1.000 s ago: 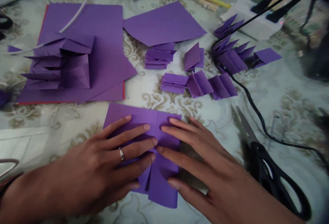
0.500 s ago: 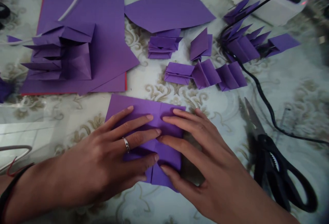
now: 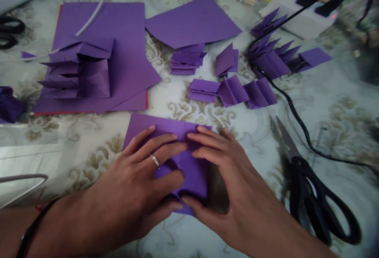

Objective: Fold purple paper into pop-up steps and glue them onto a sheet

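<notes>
A folded sheet of purple paper [image 3: 194,171] lies in front of me on the table, with a crease up its middle. Across its left half my left hand [image 3: 148,175] is spread, fingertips pressing near the crease and thumb by the lower edge. My right hand [image 3: 227,167] arches over the right half, fingers apart, its fingertips on the paper. Its thumb touches the near edge, where the paper is slightly raised. Both thumbs almost meet there. My palms hide part of the sheet.
Scissors [image 3: 310,191] lie at the right beside a black cable [image 3: 299,121]. Beyond the sheet stand several small folded purple pieces [image 3: 204,90]. A larger folded piece [image 3: 94,76] rests on stacked purple paper [image 3: 127,25]. A white power strip [image 3: 296,13] sits at the back right.
The view has shifted slightly, showing more of the table's far side. My thumbs have drawn closer at the near edge, and the paper there is now raised.
</notes>
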Available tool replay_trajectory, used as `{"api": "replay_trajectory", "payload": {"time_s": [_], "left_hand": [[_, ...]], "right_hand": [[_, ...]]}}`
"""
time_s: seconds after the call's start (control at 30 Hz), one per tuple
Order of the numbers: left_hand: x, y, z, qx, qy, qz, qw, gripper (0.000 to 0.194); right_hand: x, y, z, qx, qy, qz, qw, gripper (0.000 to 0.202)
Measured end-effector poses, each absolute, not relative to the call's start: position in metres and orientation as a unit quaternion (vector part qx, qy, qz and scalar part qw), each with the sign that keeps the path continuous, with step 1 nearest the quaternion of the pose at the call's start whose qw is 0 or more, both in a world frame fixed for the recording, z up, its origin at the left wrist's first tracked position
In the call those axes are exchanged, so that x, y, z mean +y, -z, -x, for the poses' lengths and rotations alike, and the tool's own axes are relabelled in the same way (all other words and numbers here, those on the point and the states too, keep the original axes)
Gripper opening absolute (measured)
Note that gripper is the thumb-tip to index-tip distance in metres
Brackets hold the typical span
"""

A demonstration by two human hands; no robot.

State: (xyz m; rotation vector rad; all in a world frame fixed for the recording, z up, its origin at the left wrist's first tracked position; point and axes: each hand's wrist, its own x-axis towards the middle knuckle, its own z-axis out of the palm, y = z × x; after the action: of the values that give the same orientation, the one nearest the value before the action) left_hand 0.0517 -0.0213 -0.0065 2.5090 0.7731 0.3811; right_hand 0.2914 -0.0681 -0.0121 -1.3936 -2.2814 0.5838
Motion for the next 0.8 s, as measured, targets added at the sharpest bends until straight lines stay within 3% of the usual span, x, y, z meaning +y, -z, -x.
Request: {"api": "replay_trajectory", "payload": {"time_s": [0.17, 0.47, 0.8], "left_hand": [[-0.0235, 0.0091, -0.0512, 0.281, -0.135, -0.926, 0.214, 0.029], [-0.0262, 0.0142, -0.0531, 0.276, -0.112, -0.940, 0.164, 0.023], [-0.0201, 0.0141, -0.0518, 0.280, -0.113, -0.936, 0.181, 0.040]], "right_hand": [[-0.0667, 0.0140, -0.2910, -0.823, -0.204, 0.495, 0.188, 0.041], [-0.0671, 0.0185, -0.2925, -0.828, -0.171, 0.494, 0.204, 0.044], [-0.0680, 0.0146, -0.2934, -0.841, -0.170, 0.487, 0.164, 0.056]]}}
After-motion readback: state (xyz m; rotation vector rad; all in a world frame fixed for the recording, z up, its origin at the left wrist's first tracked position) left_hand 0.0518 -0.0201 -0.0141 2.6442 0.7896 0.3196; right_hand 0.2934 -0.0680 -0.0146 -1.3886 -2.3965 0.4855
